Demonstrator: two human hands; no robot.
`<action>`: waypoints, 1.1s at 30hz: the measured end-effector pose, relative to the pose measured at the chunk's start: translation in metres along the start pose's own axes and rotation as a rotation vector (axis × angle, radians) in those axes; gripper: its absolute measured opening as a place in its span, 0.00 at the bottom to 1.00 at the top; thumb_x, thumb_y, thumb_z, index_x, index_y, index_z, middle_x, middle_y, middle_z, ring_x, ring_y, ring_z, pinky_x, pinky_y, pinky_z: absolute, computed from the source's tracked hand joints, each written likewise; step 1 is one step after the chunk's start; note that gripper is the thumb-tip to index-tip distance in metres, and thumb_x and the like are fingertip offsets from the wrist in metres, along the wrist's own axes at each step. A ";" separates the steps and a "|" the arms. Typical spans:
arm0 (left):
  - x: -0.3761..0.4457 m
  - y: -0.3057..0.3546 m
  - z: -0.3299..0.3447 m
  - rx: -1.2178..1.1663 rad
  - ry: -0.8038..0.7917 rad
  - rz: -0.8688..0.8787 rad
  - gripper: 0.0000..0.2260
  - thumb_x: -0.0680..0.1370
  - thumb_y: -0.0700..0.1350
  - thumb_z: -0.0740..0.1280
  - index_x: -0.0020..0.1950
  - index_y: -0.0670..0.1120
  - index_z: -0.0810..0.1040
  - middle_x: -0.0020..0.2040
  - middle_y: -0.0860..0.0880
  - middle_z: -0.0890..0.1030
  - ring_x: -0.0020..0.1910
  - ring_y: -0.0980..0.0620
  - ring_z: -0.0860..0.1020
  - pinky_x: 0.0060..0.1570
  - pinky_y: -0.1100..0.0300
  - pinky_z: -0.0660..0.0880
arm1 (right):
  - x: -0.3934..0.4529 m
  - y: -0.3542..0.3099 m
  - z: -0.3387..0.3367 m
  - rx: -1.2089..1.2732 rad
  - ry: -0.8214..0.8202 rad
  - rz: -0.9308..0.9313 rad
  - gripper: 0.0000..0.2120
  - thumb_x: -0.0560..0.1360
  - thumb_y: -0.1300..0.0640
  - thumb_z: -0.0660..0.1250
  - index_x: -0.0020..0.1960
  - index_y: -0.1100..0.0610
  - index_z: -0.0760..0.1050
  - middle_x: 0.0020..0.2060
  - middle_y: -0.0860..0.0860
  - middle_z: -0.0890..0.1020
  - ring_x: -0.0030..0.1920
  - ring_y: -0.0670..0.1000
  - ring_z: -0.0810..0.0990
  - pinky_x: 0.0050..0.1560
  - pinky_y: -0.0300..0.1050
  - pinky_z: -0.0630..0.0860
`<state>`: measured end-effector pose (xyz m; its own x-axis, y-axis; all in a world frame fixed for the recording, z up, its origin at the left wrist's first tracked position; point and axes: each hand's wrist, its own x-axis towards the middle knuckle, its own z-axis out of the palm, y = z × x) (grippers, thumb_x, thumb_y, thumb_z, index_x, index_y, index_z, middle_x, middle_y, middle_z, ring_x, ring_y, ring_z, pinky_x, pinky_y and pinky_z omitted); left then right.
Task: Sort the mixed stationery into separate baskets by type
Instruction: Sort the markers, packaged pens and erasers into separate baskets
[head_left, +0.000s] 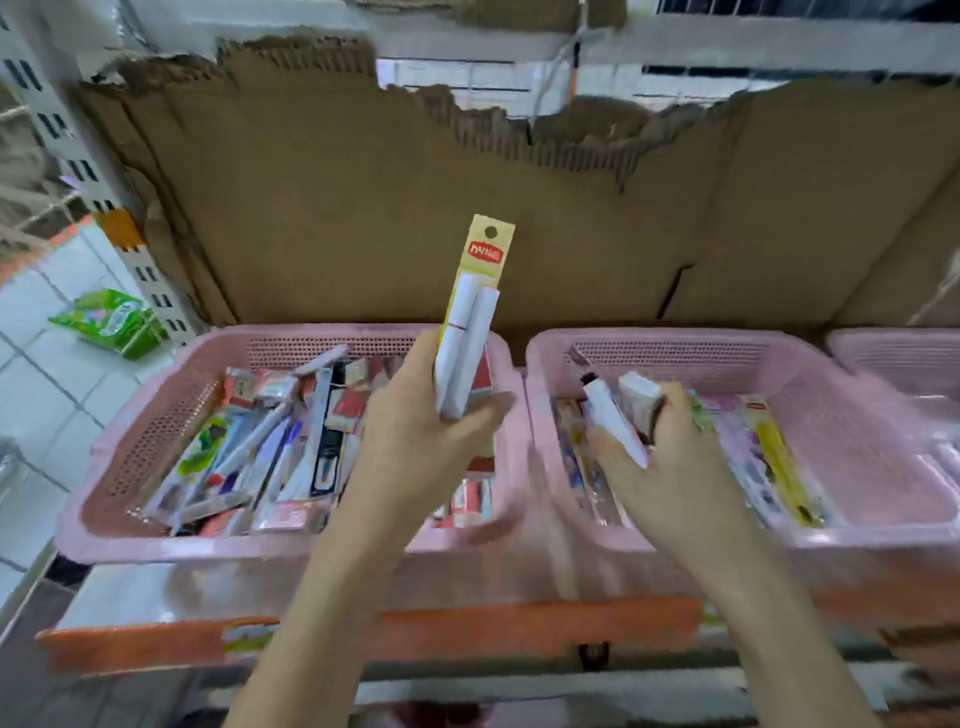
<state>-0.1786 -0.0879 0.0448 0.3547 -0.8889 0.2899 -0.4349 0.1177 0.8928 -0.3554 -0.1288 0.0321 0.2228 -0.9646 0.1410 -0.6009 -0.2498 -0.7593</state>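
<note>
My left hand (426, 441) grips a tall yellow-carded pack (475, 312) of two white tubes and holds it upright over the left pink basket (130, 467). That basket is crowded with several mixed packs of pens and red-carded items (260, 447). My right hand (670, 457) holds a white tube (613, 415) and a small white pack (641, 397) above the middle pink basket (857, 457). Flat packs lie in that basket, among them a yellow pen pack (779, 457) on pink cards.
A third pink basket (898, 358) shows at the right edge. The baskets stand on a shelf with an orange front strip (467, 623). Torn brown cardboard (415, 208) backs the shelf. A green packet (111, 319) lies on the tiled floor at left.
</note>
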 end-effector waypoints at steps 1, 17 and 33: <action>-0.006 0.006 0.017 -0.034 -0.009 -0.013 0.14 0.73 0.40 0.71 0.43 0.56 0.69 0.30 0.57 0.73 0.27 0.65 0.73 0.25 0.73 0.66 | -0.005 0.014 -0.016 0.002 0.020 0.022 0.11 0.76 0.52 0.65 0.52 0.52 0.63 0.37 0.46 0.75 0.33 0.43 0.73 0.31 0.41 0.65; -0.086 0.065 0.196 0.136 -0.215 -0.154 0.10 0.76 0.38 0.64 0.53 0.51 0.69 0.36 0.52 0.71 0.29 0.60 0.70 0.26 0.72 0.68 | -0.044 0.141 -0.161 -0.036 -0.023 0.110 0.06 0.78 0.49 0.61 0.50 0.52 0.70 0.35 0.42 0.76 0.33 0.39 0.74 0.30 0.27 0.67; -0.002 0.069 0.195 -0.221 -0.365 -0.379 0.16 0.75 0.40 0.68 0.52 0.61 0.71 0.33 0.49 0.70 0.24 0.58 0.67 0.24 0.66 0.67 | 0.028 0.137 -0.140 -0.101 -0.285 -0.046 0.12 0.77 0.54 0.63 0.57 0.42 0.66 0.39 0.43 0.80 0.35 0.42 0.79 0.32 0.34 0.74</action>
<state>-0.3712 -0.1645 0.0389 0.1258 -0.9778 -0.1676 -0.1352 -0.1843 0.9735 -0.5388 -0.2019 0.0206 0.4492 -0.8932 -0.0205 -0.6552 -0.3138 -0.6873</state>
